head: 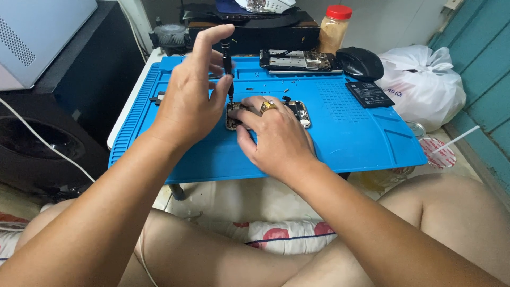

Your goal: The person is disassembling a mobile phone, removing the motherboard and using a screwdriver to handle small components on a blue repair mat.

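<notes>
Two hands: left hand [188, 101] grip pinching slim black screwdriver [228, 66], ringed right hand [273, 138] grip clamping opened phone [295, 109] on ribbed blue mat [350, 133]

The right hand [273, 141] covers the middle of the opened phone [297, 110] on the blue mat [350, 138], leaving only its two ends showing. The left hand [188, 101] hides most of the screwdriver [227, 61], whose tip is too small to make out. At twelve o'clock, a white object is cut by the top edge; at nine o'clock, a grey case [37, 37] runs off frame.
</notes>
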